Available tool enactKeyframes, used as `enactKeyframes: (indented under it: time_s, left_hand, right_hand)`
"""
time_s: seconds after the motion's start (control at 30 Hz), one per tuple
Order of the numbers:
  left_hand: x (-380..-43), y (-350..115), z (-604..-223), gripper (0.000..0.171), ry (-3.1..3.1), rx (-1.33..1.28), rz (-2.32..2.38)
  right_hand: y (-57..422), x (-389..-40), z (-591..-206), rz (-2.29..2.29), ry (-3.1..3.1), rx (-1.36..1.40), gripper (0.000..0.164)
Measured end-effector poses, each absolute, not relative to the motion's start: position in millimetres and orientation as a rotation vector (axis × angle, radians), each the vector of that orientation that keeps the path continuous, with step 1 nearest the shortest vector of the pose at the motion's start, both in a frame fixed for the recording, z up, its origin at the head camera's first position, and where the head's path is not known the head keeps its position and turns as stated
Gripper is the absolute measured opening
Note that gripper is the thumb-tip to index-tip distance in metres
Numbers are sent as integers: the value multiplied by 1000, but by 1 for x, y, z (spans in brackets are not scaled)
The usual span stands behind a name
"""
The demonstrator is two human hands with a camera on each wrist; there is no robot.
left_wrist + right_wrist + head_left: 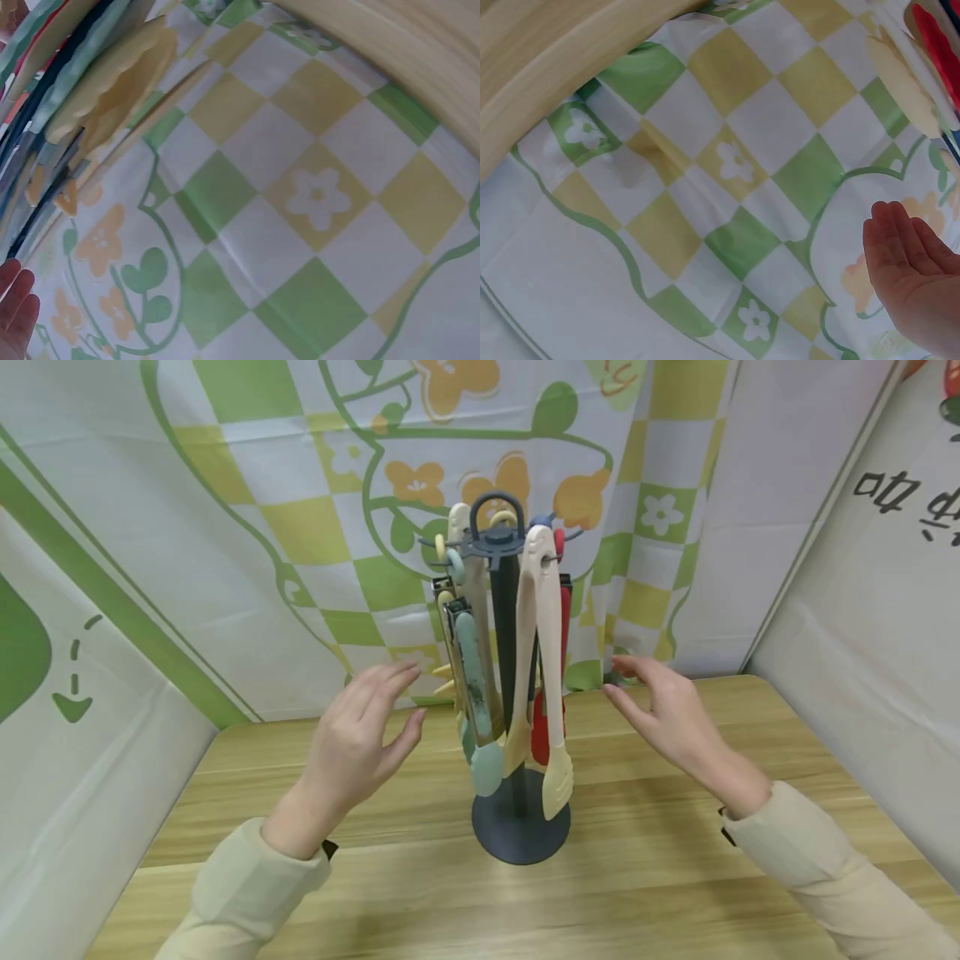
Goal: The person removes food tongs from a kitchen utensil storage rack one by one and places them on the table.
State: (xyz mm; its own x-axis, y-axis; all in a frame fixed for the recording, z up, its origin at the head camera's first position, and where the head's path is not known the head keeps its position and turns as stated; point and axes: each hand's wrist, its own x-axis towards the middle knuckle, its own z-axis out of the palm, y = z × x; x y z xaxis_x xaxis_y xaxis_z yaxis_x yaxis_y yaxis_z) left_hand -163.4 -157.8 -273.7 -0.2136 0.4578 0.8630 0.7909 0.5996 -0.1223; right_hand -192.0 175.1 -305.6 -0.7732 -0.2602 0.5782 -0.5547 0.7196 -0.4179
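A dark blue-grey rotating-style rack (pixel 522 827) with a round base and a top loop stands on the table, hung with several kitchen tongs. Cream tongs (pixel 551 635) hang at the front right, light green tongs (pixel 472 677) at the front left, and red tongs (pixel 540 735) behind. To the left of the rack, my left hand (pixel 356 735) is raised with relaxed fingers, apart from the tongs. My right hand (pixel 675 718) hovers on the other side, its fingers extended toward the rack and touching nothing. The right wrist view also shows the right hand (pixel 911 277) with straight fingers.
The rack stands on a wood-grain table (pixel 645 877). Behind it hangs a printed cloth (pixel 300 527) with green and yellow checks and orange flowers. White printed panels (pixel 870 610) flank the table on both sides.
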Motion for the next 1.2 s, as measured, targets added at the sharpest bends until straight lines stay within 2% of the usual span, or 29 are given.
enactKeyframes:
  time_s: [0.6, 1.2]
  left_hand:
    - [-143, -135, -242, 29, -1675, -1060, -490]
    - [-133, -122, -212, 24, -1675, -1116, -488]
  right_hand:
    - [172, -166, -271, 856, -2230, 680, 32]
    - [159, -148, -256, 881, -2147, 764, 37]
